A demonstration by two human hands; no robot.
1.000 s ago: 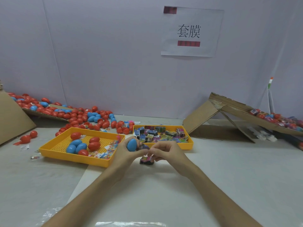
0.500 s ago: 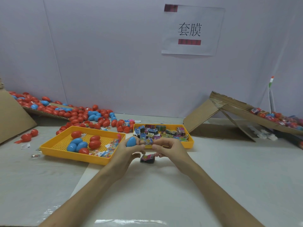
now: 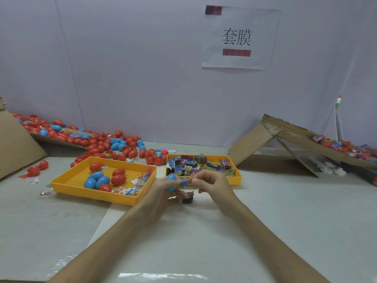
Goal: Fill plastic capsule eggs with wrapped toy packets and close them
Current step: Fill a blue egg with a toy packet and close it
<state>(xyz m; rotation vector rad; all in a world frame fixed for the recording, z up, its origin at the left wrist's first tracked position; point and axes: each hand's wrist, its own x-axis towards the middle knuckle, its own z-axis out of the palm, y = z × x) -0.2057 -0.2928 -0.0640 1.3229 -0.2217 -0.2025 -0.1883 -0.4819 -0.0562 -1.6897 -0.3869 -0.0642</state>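
White tabletop (image 3: 285, 211) carries an egg tray (image 3: 91, 196) left, a packet tray (image 3: 237, 178) right. Nearer, left hand (image 3: 161, 193) grips a blue capsule egg (image 3: 171, 178); right hand (image 3: 212, 184) pinches a wrapped packet (image 3: 184, 183) just beside it, above a dark packet (image 3: 187, 198).

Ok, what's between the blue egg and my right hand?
A blue-patterned wrapped packet, pinched by the right hand right beside the blue egg; head view shows it.
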